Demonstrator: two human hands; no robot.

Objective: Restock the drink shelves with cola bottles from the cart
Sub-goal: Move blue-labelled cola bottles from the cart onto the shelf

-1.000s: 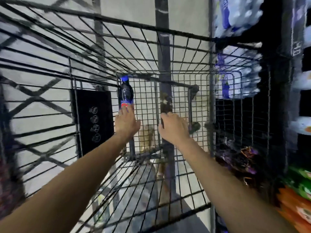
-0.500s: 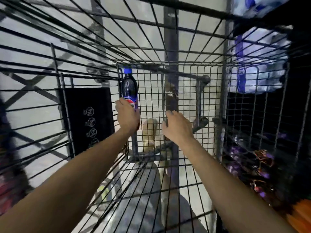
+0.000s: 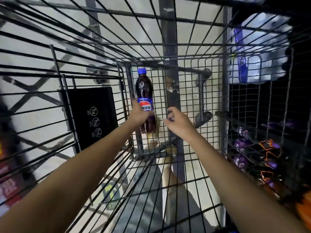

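The wire-mesh shopping cart basket (image 3: 188,101) walls in both arms: bars close on the left, fine mesh ahead, open room only above the rim. The left hand (image 3: 140,115) is clamped round the label of the dark cola bottle with the blue cap (image 3: 144,89), upright against the front mesh, just right of the black plastic panel with warning icons (image 3: 91,113). The right hand (image 3: 179,122) hangs near the mesh beside it, fingers loosely curled and holding nothing. At the right the dark shelf with purple and orange packets (image 3: 252,148) is blurred, and the wrapped water-bottle packs (image 3: 259,52) are cut off. Half a second ago the bottle's base was hidden by the hand; now it shows below it, and the right hand has lost its flat spread.
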